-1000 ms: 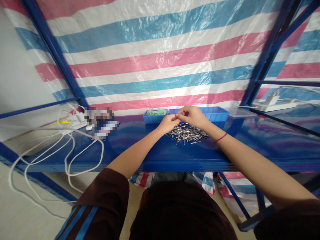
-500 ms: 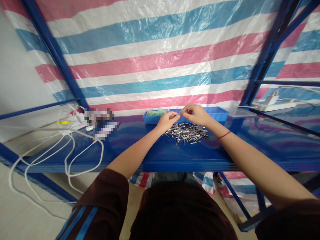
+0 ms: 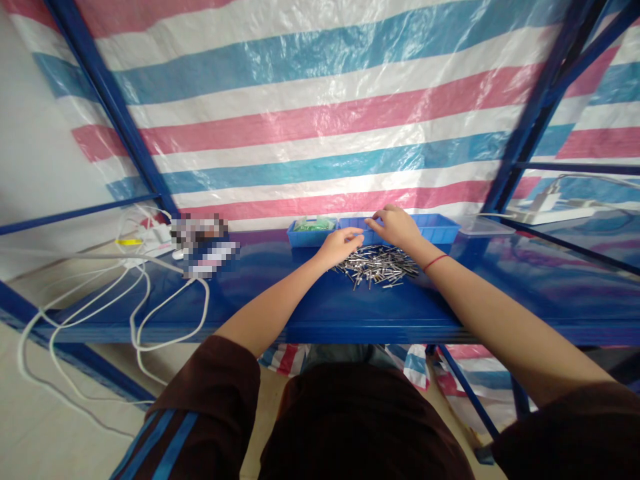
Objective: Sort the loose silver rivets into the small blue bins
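A loose heap of slim silvery metal pieces (image 3: 377,267), like pins or rivets, lies on the blue shelf (image 3: 320,303). My left hand (image 3: 341,245) is over the heap's left edge, fingers pointing right with a gap between index finger and thumb. Nothing shows in it. Behind the heap, my right hand (image 3: 396,225) hovers at the front of a long blue bin (image 3: 440,230), its fingers loosely spread and no piece visible in them. To the left stands a smaller blue bin (image 3: 305,239) with green bagged contents (image 3: 315,225).
A clear plastic lid or tray (image 3: 485,225) lies right of the bins. White cables (image 3: 200,313) and a power strip (image 3: 155,241) occupy the left end, near a blurred-out item (image 3: 210,260). Another power strip (image 3: 550,207) is at right. Striped sheeting (image 3: 320,133) hangs behind.
My hands were together, fingertips meeting above the heap. Now they are apart: the right fingers have loosened and spread, and the left fingertips have parted.
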Tool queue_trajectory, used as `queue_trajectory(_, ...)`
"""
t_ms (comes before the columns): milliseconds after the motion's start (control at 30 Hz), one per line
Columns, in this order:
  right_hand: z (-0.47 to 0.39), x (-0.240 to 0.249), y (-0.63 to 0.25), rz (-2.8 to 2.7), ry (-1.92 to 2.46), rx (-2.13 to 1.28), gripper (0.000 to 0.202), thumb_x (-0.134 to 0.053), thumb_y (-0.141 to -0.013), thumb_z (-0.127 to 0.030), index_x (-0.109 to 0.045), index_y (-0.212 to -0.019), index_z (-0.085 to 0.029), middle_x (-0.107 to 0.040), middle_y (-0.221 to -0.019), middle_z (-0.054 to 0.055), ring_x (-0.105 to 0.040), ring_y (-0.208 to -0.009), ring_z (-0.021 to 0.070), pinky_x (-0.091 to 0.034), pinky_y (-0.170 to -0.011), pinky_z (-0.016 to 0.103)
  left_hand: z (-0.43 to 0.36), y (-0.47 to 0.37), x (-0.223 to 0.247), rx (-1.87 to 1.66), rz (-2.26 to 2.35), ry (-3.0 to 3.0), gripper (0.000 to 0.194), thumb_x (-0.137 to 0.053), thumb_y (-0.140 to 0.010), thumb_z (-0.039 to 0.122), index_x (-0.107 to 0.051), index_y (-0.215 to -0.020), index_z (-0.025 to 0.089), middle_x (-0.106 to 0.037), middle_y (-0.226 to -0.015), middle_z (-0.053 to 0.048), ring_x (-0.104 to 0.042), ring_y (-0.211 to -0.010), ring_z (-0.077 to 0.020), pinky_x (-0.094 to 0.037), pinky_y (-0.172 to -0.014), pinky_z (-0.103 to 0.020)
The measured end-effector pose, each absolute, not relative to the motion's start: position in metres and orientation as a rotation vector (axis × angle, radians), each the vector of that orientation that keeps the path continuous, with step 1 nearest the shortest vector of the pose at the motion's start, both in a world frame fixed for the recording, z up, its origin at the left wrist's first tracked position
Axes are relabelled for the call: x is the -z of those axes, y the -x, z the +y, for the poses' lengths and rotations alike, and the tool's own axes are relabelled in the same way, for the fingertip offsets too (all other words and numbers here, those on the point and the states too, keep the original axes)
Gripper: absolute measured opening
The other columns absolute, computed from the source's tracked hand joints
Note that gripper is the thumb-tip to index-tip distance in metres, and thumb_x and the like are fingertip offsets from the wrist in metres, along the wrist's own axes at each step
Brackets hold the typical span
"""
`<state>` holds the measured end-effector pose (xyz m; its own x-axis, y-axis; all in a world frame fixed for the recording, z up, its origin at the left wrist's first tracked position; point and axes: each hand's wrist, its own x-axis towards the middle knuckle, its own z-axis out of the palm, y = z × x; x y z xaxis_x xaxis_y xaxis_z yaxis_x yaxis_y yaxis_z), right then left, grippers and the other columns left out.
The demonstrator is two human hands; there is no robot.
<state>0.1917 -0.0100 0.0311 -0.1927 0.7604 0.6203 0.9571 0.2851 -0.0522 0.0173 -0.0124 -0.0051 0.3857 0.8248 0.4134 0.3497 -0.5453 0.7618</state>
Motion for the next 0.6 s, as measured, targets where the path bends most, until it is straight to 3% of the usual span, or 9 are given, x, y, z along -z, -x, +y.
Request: queue_trajectory(600, -0.032, -0.049, -0.219, -2.195, 1.592, 0.195, 0.03, -0.046, -0.078, -0.03, -0.07, -0.079, -0.012, -0.068, -0.073, 0.01, -0.059, -0.069, 0.0196, -0.037, -0.062, 0.028, -0.02, -0.016, 0.0, -0.94, 0.981, -2.187, 0.03, -0.051, -0.083, 0.027, -0.064, -0.106, 0.012, -0.069, -0.084, -0.007, -0.06, -0.067, -0.0115, -0.049, -0.069, -0.026)
